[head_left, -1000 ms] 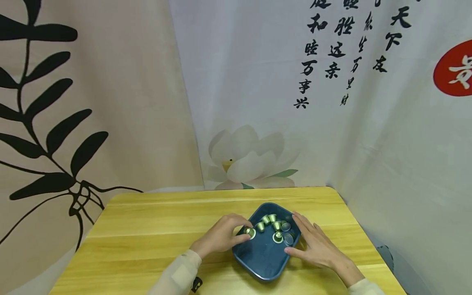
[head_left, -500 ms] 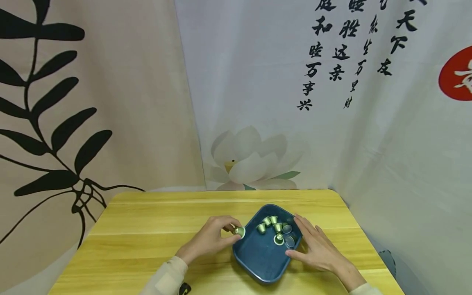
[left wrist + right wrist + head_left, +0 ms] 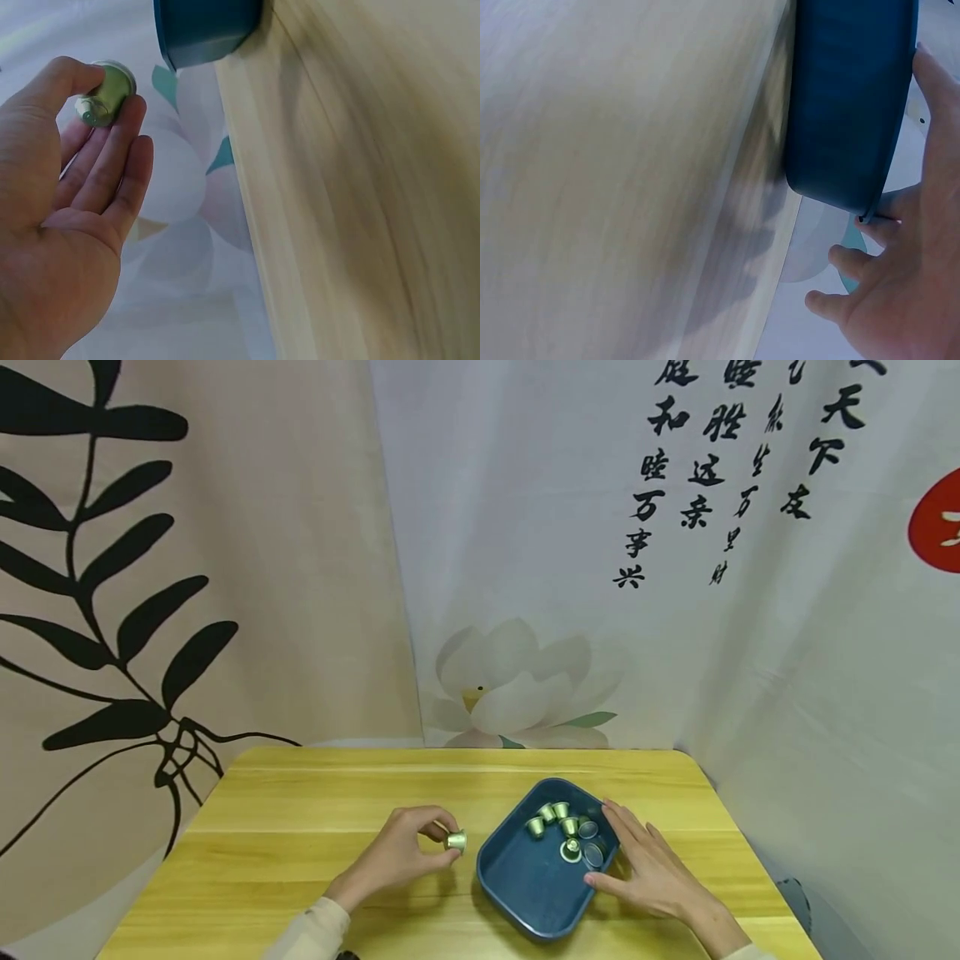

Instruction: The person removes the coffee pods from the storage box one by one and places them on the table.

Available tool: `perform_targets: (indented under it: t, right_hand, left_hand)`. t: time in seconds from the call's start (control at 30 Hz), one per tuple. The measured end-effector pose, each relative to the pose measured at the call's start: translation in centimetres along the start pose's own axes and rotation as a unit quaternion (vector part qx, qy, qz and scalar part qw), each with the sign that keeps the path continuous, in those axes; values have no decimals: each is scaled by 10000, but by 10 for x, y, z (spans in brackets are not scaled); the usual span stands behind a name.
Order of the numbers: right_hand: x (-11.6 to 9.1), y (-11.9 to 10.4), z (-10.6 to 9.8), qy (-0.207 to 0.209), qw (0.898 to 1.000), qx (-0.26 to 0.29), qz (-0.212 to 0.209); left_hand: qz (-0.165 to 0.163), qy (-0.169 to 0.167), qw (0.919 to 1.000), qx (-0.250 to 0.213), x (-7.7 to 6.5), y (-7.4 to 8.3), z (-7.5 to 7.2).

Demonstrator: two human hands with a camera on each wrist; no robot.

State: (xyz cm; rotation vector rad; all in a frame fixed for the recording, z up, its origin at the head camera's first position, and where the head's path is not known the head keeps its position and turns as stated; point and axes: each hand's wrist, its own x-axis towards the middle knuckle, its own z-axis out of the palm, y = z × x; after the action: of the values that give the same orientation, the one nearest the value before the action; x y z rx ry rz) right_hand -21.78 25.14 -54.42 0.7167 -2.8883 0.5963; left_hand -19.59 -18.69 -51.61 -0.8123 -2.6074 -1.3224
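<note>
My left hand (image 3: 397, 853) pinches a green coffee capsule (image 3: 455, 841) between thumb and fingertips, above the table to the left of the blue tray (image 3: 528, 902). In the left wrist view, this capsule (image 3: 109, 93) has a shiny green body and a pale rim, and the other fingers (image 3: 112, 169) extend below it. My right hand (image 3: 652, 872) rests along the tray's right side, its fingers spread and fairly straight. The right wrist view shows fingertips right at the rim of the tray (image 3: 847, 97). Several more capsules (image 3: 570, 827) lie in the tray's far right half, some on their sides.
The tray stands on a yellow wood-grain table (image 3: 300, 827). Behind the table hangs a pale cloth backdrop (image 3: 525, 527) with a lotus, dark leaves and black writing. The table's far edge runs just beyond the tray.
My left hand has lifted the capsule out over the tray's left rim and moved left with it, over the table. My right hand stays at the tray's right side.
</note>
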Motion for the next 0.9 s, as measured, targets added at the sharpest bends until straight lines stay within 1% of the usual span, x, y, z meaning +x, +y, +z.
perform_targets:
  t: [0.17,0.27,0.33,0.43,0.63,0.77,0.9]
  right_hand:
    - [-3,1,-2,49,10000,-11,42]
    - [-4,1,-3,50,10000,-19,65]
    - [-4,1,-3,34,10000,-29,72]
    - [-4,2,-3,20,10000,-46,82]
    - [-2,1,-2,34,10000,-60,68]
    - [-1,0,-2,10,10000,-22,70]
    - [0,-1,-2,-17,9999,62,77]
  left_hand:
    - [-150,112,9998,-88,-10,-5,-5]
    - [-72,221,9997,-13,-15,-7,-8]
    - [42,304,9995,88,-18,-9,-10]
    - [101,392,9991,128,-23,-11,-14]
    - [-89,505,9987,63,-33,-12,-23]
    - [-129,589,9982,51,-39,-13,-29]
    - [-313,643,9974,-68,-46,-16,-34]
